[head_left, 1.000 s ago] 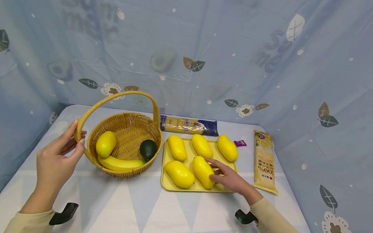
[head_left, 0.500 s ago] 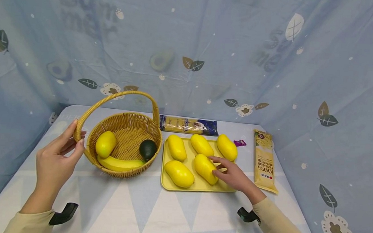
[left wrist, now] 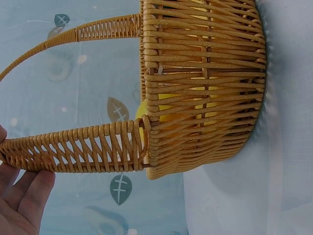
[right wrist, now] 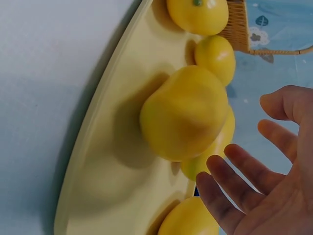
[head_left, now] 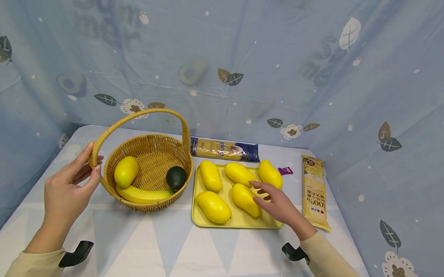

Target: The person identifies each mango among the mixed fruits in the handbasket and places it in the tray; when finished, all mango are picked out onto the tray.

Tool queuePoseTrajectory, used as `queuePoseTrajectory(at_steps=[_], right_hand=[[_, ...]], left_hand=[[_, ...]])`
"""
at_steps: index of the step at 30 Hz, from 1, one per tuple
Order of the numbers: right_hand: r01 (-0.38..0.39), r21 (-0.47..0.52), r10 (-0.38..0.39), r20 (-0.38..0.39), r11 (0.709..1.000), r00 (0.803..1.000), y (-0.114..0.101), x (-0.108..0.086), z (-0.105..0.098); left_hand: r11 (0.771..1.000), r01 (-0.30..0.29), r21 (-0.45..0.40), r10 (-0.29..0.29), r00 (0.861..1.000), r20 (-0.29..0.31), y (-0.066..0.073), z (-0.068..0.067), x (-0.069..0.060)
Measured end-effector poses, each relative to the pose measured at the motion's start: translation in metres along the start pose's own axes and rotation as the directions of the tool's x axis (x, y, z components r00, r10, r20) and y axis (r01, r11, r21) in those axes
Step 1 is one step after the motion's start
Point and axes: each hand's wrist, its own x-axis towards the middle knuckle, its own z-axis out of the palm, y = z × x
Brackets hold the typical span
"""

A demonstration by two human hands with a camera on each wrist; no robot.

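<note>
A wicker basket with a tall arched handle stands at the left of the table. My left hand pinches the lower left part of that handle between thumb and fingers; the left wrist view shows this grip from the side. Inside the basket lie a yellow mango, a banana and a dark green avocado. Several mangoes rest on a pale yellow tray. Over its right side hovers my right hand, fingers spread and holding nothing, beside the front right mango. In the right wrist view the fingertips look apart from that mango.
Behind the tray lies a blue and yellow pasta packet. A small purple wrapped sweet is at the tray's back right corner. Farther right is a long yellow noodle packet. Patterned blue curtains enclose the table.
The front right mango has shifted slightly back and right, and my right hand has let go of it. The back middle mango has turned more sideways. My left hand has stayed put.
</note>
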Motion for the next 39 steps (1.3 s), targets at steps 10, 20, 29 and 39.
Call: queuePoseTrajectory(at_steps=[10,20,29,39], right_hand=[[0.028,0.012,-0.028,-0.017,1.0,0.999,-0.028,0.014,0.002],[0.098,0.033,-0.099,0.04,0.995,0.994,-0.071,0.046,0.019],[0.178,0.106,-0.192,0.141,0.978,0.971,-0.116,0.082,0.035],[0.146,0.159,-0.18,0.224,0.976,0.958,-0.161,0.128,0.066]], left_hand=[[1.0,-0.005,0.006,0.005,1.0,-0.001,-0.001,0.0,0.0],[1.0,-0.015,0.0,0.015,1.0,-0.003,-0.002,0.0,0.0],[1.0,-0.009,0.007,0.009,1.0,-0.004,-0.001,-0.001,0.0],[1.0,-0.005,0.003,0.005,1.0,-0.001,-0.001,0.0,0.0]])
